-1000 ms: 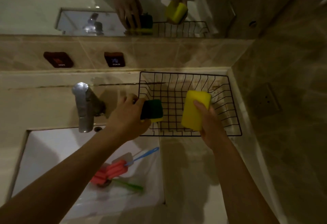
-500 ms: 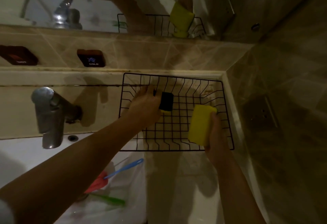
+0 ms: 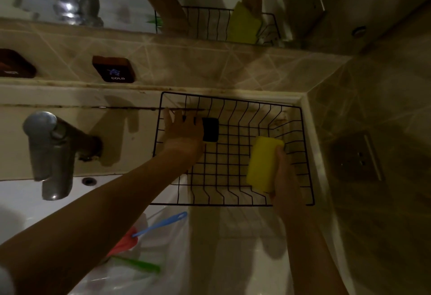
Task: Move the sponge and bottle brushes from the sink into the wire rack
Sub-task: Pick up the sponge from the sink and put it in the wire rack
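Observation:
The black wire rack [image 3: 307, 154] sits on the counter in the corner. Inside its left end my left hand [image 3: 183, 131] lies with fingers spread, and a dark green sponge [image 3: 210, 130] rests on the rack floor against its thumb side. My right hand [image 3: 283, 171] grips a yellow sponge [image 3: 262, 164] upright over the rack's right part. In the white sink [image 3: 21, 203] at lower left lie a blue-handled brush [image 3: 163, 223] with a red head [image 3: 123, 241] and a green-handled brush [image 3: 137, 265], partly hidden by my left forearm.
A chrome faucet [image 3: 51, 152] stands left of the rack. Dark HOT and COLD buttons [image 3: 114, 69] are set in the tiled backsplash below a mirror. The tiled side wall with a socket [image 3: 356, 157] closes off the right.
My left hand carried the dark green sponge from the rack's front-left edge down into the rack and spread its fingers. My right hand lowered the yellow sponge deeper into the rack.

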A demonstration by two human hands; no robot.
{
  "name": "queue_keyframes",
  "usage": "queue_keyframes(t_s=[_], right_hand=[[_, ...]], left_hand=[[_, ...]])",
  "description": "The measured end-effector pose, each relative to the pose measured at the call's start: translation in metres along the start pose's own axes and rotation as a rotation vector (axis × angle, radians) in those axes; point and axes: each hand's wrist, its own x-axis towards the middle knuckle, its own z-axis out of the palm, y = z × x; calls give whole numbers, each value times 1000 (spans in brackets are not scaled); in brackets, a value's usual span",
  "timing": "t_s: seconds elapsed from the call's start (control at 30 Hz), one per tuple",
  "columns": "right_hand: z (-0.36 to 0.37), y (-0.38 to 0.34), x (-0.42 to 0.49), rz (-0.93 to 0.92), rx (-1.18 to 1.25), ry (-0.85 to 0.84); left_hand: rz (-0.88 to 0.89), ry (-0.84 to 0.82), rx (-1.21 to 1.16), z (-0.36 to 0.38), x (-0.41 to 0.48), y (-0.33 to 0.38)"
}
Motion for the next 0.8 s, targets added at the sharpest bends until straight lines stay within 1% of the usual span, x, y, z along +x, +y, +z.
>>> queue_keyframes(t_s=[0.03, 0.1, 0.17, 0.2, 0.23, 0.3, 0.37, 0.43, 0.5, 0.57, 0.7, 0.77, 0.8], right_hand=[[2, -1, 1, -29, -9, -10], [8, -7, -2, -104, -119, -92], [15, -16, -2, -236, -239, -185], [19, -20, -1, -312, -303, -233], [25, -24, 1, -377, -377, -284], [44, -32, 2, -514, -556, -343], [65, -40, 7, -666, -746, -319], [85, -47, 10, -773, -922, -302], [103, -50, 14, -835, -1044, -318], [117, -49, 18, -886, -1123, -324], [132, -40, 23, -978, -1141, -294], [138, -35, 30, -952, -1195, -283], [141, -33, 34, -910, -1231, -282]], left_hand=[[-8, 45, -42, -3, -3, -2], [-61, 186, -185, -8, -12, -11], [-215, 333, -359, -7, -24, -24], [-292, 376, -434, -4, -33, -30], [-345, 375, -514, 0, -41, -35], [-412, 288, -694, 13, -57, -42], [-417, 180, -803, 23, -60, -38], [-414, 162, -880, 26, -60, -35], [-414, 190, -971, 26, -59, -33], [-418, 200, -997, 27, -58, -33], [-403, 189, -1020, 29, -56, -33], [-395, 199, -1029, 31, -56, -33], [-394, 201, -1032, 32, -55, -33]])
